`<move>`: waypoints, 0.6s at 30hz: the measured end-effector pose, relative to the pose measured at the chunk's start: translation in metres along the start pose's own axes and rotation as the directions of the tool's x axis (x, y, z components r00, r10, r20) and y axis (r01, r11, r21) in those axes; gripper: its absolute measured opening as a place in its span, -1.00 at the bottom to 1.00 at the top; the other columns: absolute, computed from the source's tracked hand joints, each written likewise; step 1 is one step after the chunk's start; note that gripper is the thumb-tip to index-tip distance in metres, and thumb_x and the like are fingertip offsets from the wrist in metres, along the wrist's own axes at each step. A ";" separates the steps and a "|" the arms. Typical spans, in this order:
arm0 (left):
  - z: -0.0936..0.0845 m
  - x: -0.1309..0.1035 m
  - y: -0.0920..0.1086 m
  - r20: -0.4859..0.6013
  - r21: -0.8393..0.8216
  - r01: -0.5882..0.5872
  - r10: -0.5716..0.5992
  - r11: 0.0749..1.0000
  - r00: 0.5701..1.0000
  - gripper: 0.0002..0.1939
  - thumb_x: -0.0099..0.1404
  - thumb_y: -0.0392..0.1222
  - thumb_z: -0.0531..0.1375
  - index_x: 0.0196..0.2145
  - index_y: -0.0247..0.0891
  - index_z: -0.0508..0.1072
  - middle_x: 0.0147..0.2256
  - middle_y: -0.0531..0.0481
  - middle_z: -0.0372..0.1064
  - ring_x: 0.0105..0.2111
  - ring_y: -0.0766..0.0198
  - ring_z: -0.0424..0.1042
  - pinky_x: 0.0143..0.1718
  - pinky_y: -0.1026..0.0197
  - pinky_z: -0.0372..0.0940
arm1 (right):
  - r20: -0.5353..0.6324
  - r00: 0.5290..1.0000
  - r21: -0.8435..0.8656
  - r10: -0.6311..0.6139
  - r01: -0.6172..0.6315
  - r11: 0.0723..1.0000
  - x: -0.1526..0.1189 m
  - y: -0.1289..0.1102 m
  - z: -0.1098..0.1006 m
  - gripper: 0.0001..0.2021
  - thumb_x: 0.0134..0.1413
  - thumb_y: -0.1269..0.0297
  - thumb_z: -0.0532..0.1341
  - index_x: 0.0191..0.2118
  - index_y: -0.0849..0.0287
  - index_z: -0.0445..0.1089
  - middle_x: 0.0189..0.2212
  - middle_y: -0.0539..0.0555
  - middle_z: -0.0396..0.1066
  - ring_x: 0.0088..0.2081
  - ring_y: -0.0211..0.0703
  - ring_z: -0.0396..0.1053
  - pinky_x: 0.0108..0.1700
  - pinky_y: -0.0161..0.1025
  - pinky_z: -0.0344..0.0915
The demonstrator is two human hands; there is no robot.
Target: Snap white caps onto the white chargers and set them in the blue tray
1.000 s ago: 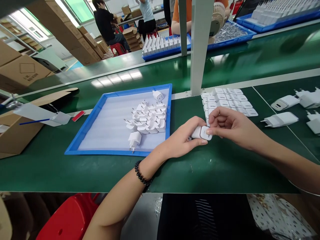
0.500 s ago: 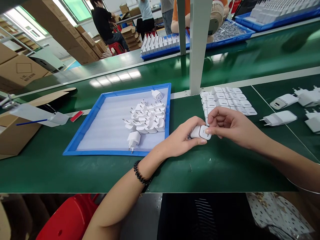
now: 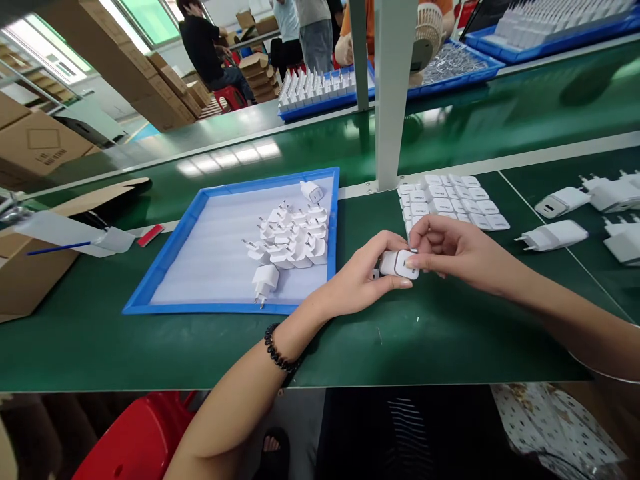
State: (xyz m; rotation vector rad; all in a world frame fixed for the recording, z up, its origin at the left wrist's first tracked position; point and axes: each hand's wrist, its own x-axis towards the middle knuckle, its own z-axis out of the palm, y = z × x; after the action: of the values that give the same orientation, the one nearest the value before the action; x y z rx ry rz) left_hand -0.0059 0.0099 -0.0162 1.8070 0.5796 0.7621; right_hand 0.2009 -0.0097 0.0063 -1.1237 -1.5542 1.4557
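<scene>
Left hand (image 3: 363,275) snug around white charger (image 3: 388,262) with illegible lettering, right hand (image 3: 450,250) in pinch on its end.

The left hand (image 3: 367,273) is hiding part of the white charger (image 3: 391,263) at its pronged end, while the right hand (image 3: 450,253) is covering some of its marked face and blocking the near edge of the white caps (image 3: 437,205), whose lettering is mostly appearing too small to read. The left wrist (image 3: 320,303) is masking the blue tray's (image 3: 200,309) near right corner. The picture's edges are cropping the rightmost chargers (image 3: 625,243) and the red stool (image 3: 135,433). A white post (image 3: 393,100) is concealing part of a person in orange (image 3: 345,51).
</scene>
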 end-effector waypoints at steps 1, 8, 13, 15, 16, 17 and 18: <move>0.000 0.001 -0.001 -0.014 -0.046 -0.019 0.018 0.999 1.000 -0.66 0.23 -0.10 0.35 -0.15 -0.21 0.31 -0.14 -0.04 0.29 -0.19 0.27 0.33 -0.17 0.21 0.26 | 0.034 0.999 0.031 0.025 -0.026 0.999 0.000 0.000 0.001 -0.66 0.00 0.10 0.45 -0.32 0.13 0.30 -0.62 -0.13 0.29 -0.59 -0.37 0.22 -0.55 -0.39 0.17; -0.002 0.006 -0.006 -0.134 -0.215 -0.139 0.112 0.967 0.985 -0.60 0.08 -0.25 0.46 -0.23 -0.22 0.34 -0.19 0.02 0.32 -0.23 0.36 0.37 -0.20 0.27 0.30 | 0.138 0.989 0.200 -0.046 0.018 0.980 -0.003 0.006 0.007 -0.59 0.02 0.24 0.46 -0.10 0.05 0.27 -0.35 -0.05 0.47 -0.44 -0.35 0.34 -0.45 -0.40 0.33; -0.004 0.006 -0.008 -0.150 -0.144 -0.161 0.139 0.976 0.979 -0.63 0.04 -0.23 0.48 -0.28 -0.23 0.39 -0.23 0.04 0.33 -0.23 0.33 0.38 -0.19 0.24 0.32 | 0.111 0.991 0.251 -0.074 0.044 0.967 -0.005 0.007 0.007 -0.70 0.05 0.29 0.44 -0.16 0.08 0.33 -0.46 -0.08 0.46 -0.51 -0.33 0.41 -0.45 -0.36 0.41; -0.005 0.005 -0.008 -0.139 -0.128 -0.154 0.136 0.980 0.981 -0.63 0.02 -0.23 0.49 -0.29 -0.22 0.40 -0.23 0.03 0.33 -0.22 0.32 0.39 -0.18 0.22 0.32 | 0.113 0.990 0.274 -0.082 0.048 0.961 -0.005 0.006 0.007 -0.78 0.09 0.29 0.41 -0.24 0.11 0.35 -0.53 -0.08 0.46 -0.56 -0.32 0.43 -0.49 -0.36 0.42; -0.005 0.004 -0.007 -0.134 -0.125 -0.148 0.131 0.981 0.982 -0.63 0.02 -0.23 0.49 -0.29 -0.22 0.40 -0.23 0.03 0.34 -0.22 0.31 0.39 -0.18 0.21 0.33 | 0.110 0.990 0.284 -0.084 0.049 0.958 -0.004 0.006 0.007 -0.81 0.10 0.29 0.40 -0.27 0.12 0.36 -0.55 -0.08 0.46 -0.58 -0.31 0.44 -0.50 -0.36 0.41; -0.005 0.003 -0.007 -0.131 -0.121 -0.141 0.124 0.983 0.983 -0.63 0.03 -0.23 0.48 -0.29 -0.22 0.40 -0.22 0.03 0.34 -0.22 0.31 0.40 -0.18 0.20 0.33 | 0.106 0.991 0.295 -0.083 0.049 0.954 -0.004 0.006 0.008 -0.82 0.11 0.30 0.40 -0.29 0.13 0.36 -0.57 -0.07 0.47 -0.59 -0.31 0.44 -0.52 -0.37 0.41; -0.005 0.003 -0.007 -0.129 -0.118 -0.135 0.120 0.984 0.984 -0.64 0.03 -0.23 0.48 -0.29 -0.22 0.40 -0.22 0.03 0.34 -0.22 0.31 0.40 -0.18 0.20 0.33 | 0.101 0.991 0.307 -0.082 0.047 0.951 -0.003 0.007 0.008 -0.83 0.11 0.30 0.40 -0.31 0.14 0.37 -0.57 -0.06 0.48 -0.60 -0.31 0.45 -0.53 -0.37 0.40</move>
State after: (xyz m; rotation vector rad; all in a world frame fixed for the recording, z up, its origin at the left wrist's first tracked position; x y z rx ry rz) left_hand -0.0078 0.0177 -0.0209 1.7011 0.4863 0.9800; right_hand 0.1957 -0.0159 -0.0009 -0.8148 -1.3674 1.6708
